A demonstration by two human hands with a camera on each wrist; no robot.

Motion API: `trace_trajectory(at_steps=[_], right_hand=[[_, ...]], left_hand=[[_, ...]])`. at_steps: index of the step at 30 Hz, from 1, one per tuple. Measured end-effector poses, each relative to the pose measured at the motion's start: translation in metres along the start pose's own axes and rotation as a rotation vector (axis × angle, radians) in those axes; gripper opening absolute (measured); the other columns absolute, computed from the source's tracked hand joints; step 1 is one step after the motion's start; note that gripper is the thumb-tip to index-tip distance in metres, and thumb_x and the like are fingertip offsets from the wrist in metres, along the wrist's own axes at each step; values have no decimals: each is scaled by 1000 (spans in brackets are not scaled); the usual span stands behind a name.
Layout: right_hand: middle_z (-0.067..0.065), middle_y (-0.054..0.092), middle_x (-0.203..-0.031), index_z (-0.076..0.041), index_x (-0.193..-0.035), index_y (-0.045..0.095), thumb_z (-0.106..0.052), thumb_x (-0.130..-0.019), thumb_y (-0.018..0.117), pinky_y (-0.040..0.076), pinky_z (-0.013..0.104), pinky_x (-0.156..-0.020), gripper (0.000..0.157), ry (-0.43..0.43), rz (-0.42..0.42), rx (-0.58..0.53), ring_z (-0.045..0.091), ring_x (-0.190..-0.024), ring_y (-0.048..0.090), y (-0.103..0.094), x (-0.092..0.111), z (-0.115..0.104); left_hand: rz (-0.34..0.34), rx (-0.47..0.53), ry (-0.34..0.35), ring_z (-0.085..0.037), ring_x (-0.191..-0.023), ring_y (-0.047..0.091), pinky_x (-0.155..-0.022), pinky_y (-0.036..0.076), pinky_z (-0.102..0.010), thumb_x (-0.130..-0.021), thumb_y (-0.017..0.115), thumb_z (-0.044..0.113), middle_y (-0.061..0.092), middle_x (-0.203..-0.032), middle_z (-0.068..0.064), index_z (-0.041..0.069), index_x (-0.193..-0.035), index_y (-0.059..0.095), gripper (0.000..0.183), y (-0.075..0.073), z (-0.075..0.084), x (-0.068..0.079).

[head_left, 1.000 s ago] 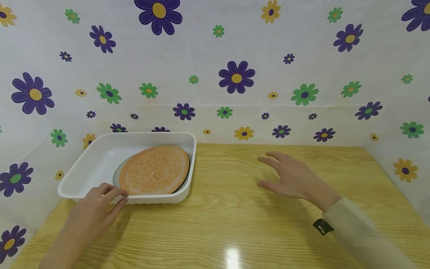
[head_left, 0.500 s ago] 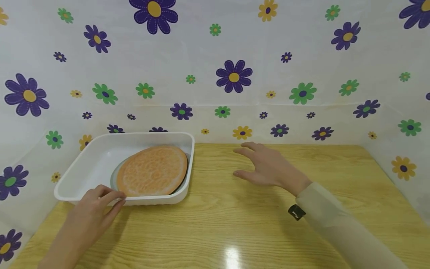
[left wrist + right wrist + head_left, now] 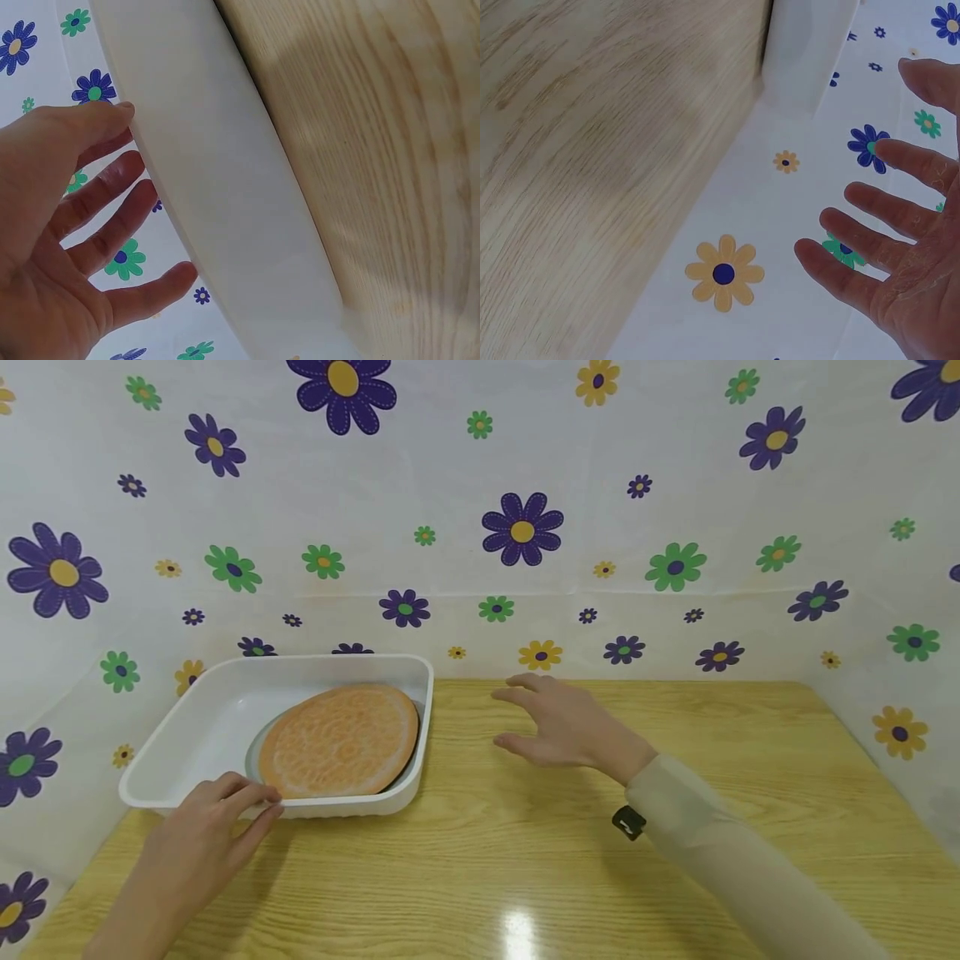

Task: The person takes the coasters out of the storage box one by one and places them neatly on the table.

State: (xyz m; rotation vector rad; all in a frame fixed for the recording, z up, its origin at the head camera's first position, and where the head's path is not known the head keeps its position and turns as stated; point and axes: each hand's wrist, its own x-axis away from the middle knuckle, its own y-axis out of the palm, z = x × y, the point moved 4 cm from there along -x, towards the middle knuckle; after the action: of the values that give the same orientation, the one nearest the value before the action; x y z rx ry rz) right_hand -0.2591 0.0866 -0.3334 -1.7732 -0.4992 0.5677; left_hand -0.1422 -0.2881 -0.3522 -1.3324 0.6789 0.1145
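A white plastic tray [image 3: 161,739] stands at the left of the table in the head view. In it lies a flat round orange-brown disc [image 3: 337,743] with a mottled print, over a grey round piece [image 3: 253,758] that is mostly covered. My left hand [image 3: 206,831] pinches the tray's near rim, and its fingertips [image 3: 191,271] meet the rim in the left wrist view. To the right of the tray, my right hand [image 3: 562,722] hovers apart from it with nothing held. Its fingers [image 3: 900,210] are spread and slightly bent in the right wrist view.
The tray stands on a wood-grain table [image 3: 465,860]. A white cloth [image 3: 450,468] printed with purple, green and yellow flowers hangs behind the table and along both sides. A small dark tag [image 3: 628,822] hangs by the right sleeve [image 3: 720,835].
My right hand has moved left towards the tray, its fingers still spread. The left hand has stayed at the tray's rim. The view has shifted slightly.
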Motion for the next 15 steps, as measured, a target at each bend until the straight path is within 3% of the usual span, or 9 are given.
trace_trajectory(at_steps=[8,15], right_hand=[[10,52,-154,-19,-145,58,-52,-97,58,47,52,-111,58,-20,2,-22,33,-140,53,3,-16,-11],[9,56,-150,-18,-140,62,-50,-97,60,48,49,-111,54,-63,21,-56,30,-138,54,12,-31,-27]], left_hand=[[-26,3,-27,-27,-77,63,-55,49,-38,-78,85,12,67,-87,3,20,-89,75,18,2,1,-3],[-44,10,-48,-31,-80,65,-60,53,-45,-80,84,13,67,-88,1,20,-89,74,16,1,1,-2]])
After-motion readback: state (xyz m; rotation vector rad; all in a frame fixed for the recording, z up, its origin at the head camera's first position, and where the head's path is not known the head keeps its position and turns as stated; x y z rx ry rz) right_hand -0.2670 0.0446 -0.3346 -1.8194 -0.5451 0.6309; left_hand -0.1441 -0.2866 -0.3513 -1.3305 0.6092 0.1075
